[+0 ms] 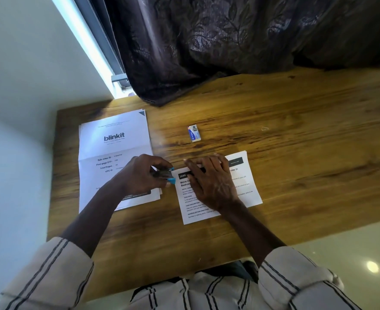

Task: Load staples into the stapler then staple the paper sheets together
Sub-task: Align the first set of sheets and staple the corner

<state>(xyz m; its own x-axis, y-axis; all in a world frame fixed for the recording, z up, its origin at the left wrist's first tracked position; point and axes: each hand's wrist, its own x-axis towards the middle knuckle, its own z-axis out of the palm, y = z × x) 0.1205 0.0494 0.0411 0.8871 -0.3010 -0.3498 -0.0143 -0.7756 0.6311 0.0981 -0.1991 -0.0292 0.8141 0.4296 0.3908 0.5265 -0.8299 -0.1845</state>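
Note:
My left hand (140, 173) grips a small blue stapler (169, 175), its blue jaws pointing right at the top left corner of a short stack of printed sheets (242, 189). My right hand (209, 180) lies flat on these sheets with straight fingers, pressing them onto the wooden table (296, 135). A small blue and white staple box (194, 133) lies on the table behind the sheets, apart from both hands. Most of the stapler's body is hidden by my left fingers.
A second stack of papers (115, 139) with a "blinkit" heading lies at the left, partly under my left hand. A dark curtain (229, 41) hangs over the table's far edge. A white wall and window frame are at the left. A loose bent staple (264, 128) lies far right.

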